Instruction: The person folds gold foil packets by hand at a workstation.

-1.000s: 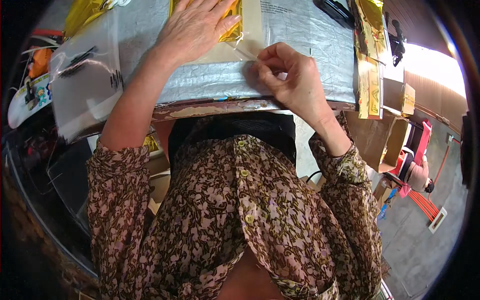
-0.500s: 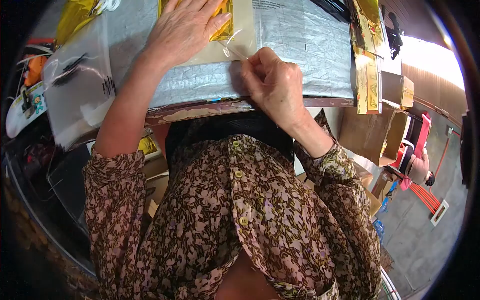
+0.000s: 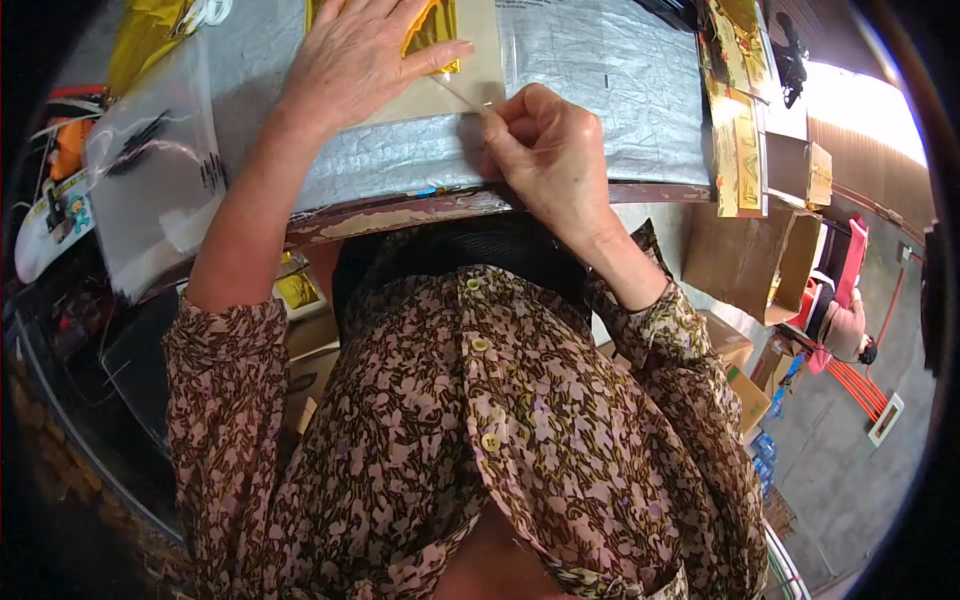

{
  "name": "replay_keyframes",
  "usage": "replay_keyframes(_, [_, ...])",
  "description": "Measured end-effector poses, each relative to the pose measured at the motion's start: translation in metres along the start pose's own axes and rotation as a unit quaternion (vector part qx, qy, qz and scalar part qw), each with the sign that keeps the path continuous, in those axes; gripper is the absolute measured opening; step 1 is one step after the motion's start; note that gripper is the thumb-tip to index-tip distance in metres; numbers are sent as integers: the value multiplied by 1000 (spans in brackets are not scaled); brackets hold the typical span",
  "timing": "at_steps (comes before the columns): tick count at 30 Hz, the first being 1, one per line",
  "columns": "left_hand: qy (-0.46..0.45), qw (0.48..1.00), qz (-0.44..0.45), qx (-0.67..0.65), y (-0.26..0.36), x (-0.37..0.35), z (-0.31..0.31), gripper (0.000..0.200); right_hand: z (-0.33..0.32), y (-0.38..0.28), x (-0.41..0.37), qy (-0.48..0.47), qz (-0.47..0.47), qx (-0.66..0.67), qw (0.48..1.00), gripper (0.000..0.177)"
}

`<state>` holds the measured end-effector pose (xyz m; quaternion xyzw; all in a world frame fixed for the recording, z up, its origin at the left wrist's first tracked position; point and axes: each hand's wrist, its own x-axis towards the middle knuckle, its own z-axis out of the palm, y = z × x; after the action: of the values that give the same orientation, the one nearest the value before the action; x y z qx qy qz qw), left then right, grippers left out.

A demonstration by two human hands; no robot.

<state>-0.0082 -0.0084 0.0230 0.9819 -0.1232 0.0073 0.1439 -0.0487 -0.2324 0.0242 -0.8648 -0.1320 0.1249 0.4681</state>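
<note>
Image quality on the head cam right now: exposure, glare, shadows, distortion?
Head view: daylight at upper right blown out. Head view: glare streaks on the clear plastic at left. Head view: soft shadow beside the right hand. Head view: wide-angle bowing of the table edge, black corners, murky lower left.

On the table (image 3: 650, 140), a packet (image 3: 446, 30) lies over a sheet (image 3: 484, 60). To their left, a plastic bag (image 3: 150, 205) reaches past the front edge. Printed strips (image 3: 738, 150) line the table's right side; beyond them are a box (image 3: 735, 255) and, farther right, a person (image 3: 847, 328).
</note>
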Motion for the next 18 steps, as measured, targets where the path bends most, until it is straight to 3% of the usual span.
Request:
replay_keyframes(11, [-22, 1000, -10, 18, 0, 1, 0, 92, 1, 2, 6, 2, -21, -28, 999, 16])
replay_keyframes(13, [-22, 999, -14, 24, -2, 1, -2, 93, -20, 0, 7, -36, -25, -6, 999, 16])
replay_keyframes(14, [-41, 998, -20, 32, -2, 2, -2, 94, -43, -21, 6, -80, -13, -76, 994, 15])
replay_keyframes(16, [-57, 997, -34, 42, -10, 3, 9, 95, -77, -12, 9, -110, -5, -86, 990, 14])
replay_keyframes(17, [-22, 991, -12, 133, -15, 4, 26, 96, -93, -30, 12, -107, 39, -115, 987, 14])
replay_keyframes(18, [12, 975, 13, 221, -21, 4, 41, 97, -95, -41, 16, -69, -28, -161, 984, 16])
